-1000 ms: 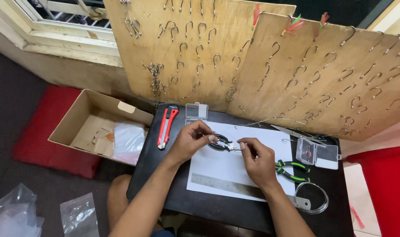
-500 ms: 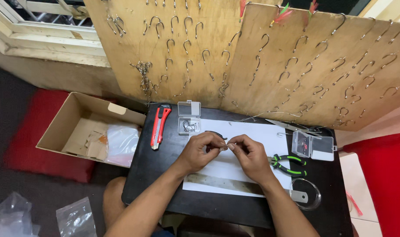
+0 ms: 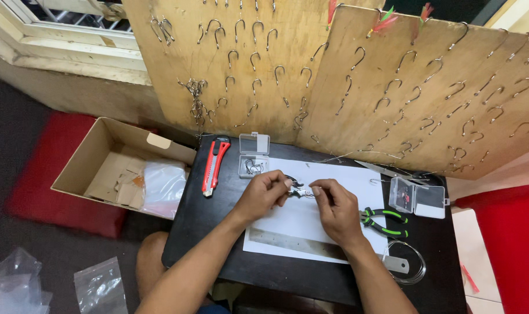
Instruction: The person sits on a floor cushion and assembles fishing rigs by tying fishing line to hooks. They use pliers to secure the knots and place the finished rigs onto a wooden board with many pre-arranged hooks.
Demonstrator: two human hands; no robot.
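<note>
A small metal hook piece (image 3: 300, 191) is being pinched between the left hand (image 3: 266, 195) and the right hand (image 3: 336, 210), both closed narrowly on it, above the white sheet (image 3: 334, 180) on the black table (image 3: 200, 232). A red utility knife (image 3: 214, 166) and green-handled pliers (image 3: 384, 222) are being left lying to either side

A small black square counter (image 3: 218, 232) carries a white paper sheet (image 3: 311, 227) at centre, a steel ruler (image 3: 293, 243) at 6 o'clock, a red utility knife (image 3: 213, 165) at 10, green-handled pliers (image 3: 383, 222) and a clear plastic box (image 3: 418, 197) at 3.
</note>
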